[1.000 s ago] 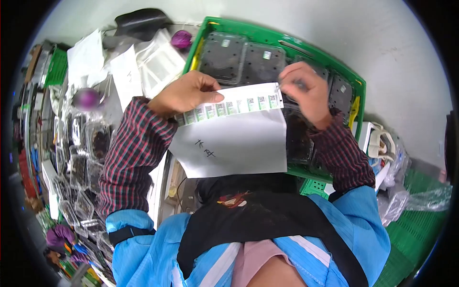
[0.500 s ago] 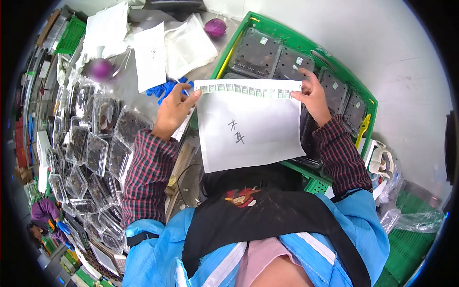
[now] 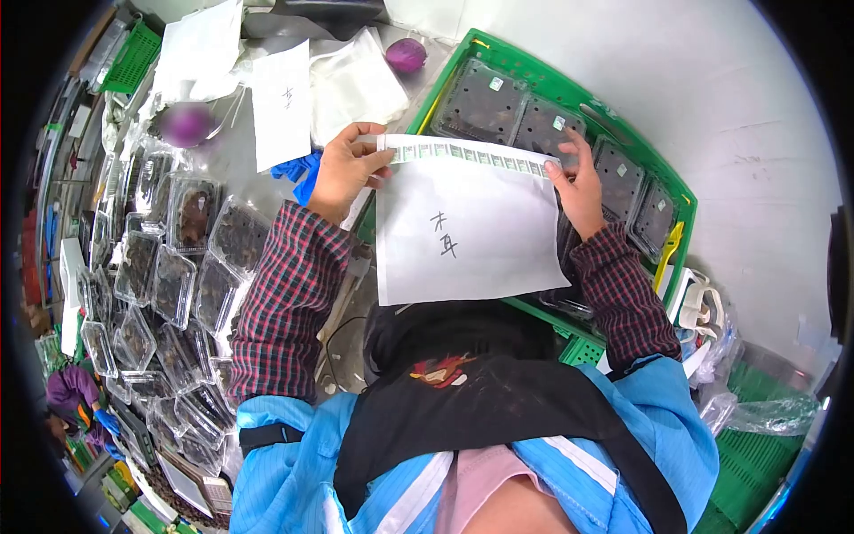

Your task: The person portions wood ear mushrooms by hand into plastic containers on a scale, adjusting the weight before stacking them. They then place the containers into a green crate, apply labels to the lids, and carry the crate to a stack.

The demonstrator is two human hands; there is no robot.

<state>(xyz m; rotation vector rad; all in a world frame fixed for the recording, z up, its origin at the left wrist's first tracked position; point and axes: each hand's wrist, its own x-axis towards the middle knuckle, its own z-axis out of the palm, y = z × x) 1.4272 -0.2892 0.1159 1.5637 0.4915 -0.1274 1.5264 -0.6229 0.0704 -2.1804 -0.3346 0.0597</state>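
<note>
A white paper sheet [image 3: 471,236] with two large handwritten characters hangs in front of me. Along its top edge runs a strip of small green-and-white labels [image 3: 471,157]. My left hand [image 3: 349,169] pinches the top left corner of strip and sheet between thumb and fingers. At the top right corner, my right hand [image 3: 580,182] grips the paper, its thumb on the end of the strip and one finger raised. Just behind the sheet, clear-lidded plastic boxes [image 3: 480,100] with dark contents and small labels sit in a green crate [image 3: 689,200].
Many clear boxes of dark food [image 3: 173,285] are stacked at left. On the table lie another written sheet [image 3: 282,107], a white bag [image 3: 356,89], blue gloves [image 3: 307,178] and a purple ball-like item [image 3: 406,55]. A person in purple [image 3: 76,392] is at far left.
The left end of the sheet and strip has risen with my left hand, which moved slightly right and up. The strip now slopes down to the right. My right hand has shifted slightly left.
</note>
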